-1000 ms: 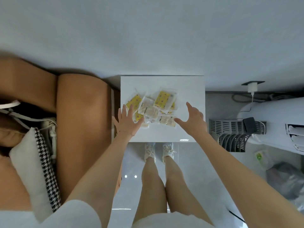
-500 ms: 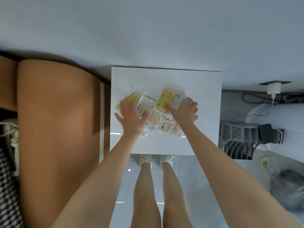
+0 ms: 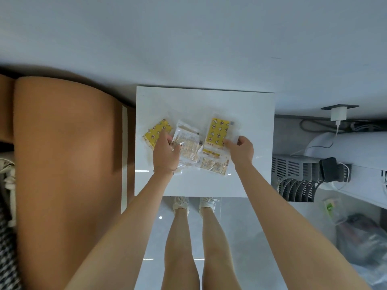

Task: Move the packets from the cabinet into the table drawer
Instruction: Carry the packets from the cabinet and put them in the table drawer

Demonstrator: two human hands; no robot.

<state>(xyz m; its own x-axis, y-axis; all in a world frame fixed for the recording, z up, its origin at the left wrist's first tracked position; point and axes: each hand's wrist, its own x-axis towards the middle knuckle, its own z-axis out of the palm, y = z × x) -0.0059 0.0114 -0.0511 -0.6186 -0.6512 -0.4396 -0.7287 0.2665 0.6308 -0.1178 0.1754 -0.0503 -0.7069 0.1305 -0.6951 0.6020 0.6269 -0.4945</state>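
Several packets lie in a loose heap on a white cabinet top (image 3: 205, 101). A yellow patterned packet (image 3: 216, 132) is at the right of the heap, and my right hand (image 3: 240, 149) pinches its lower right corner. Another yellow packet (image 3: 156, 133) lies at the left. Between them sits a clear packet with pale contents (image 3: 188, 143). My left hand (image 3: 165, 153) is closed on the left yellow packet and the edge of the clear one. A further clear packet (image 3: 213, 164) lies nearer me. No drawer is in view.
A brown sofa (image 3: 62, 164) stands close on the left, with a houndstooth cushion (image 3: 8, 258) at its near end. On the right are a white appliance (image 3: 345, 164) with a grey grille, a wall charger (image 3: 338, 114) with cables, and a dark bag (image 3: 362, 243) on the floor.
Both hands came down from hovering at the heap's sides onto the packets and closed their fingers on them. The view has moved closer to the cabinet top.
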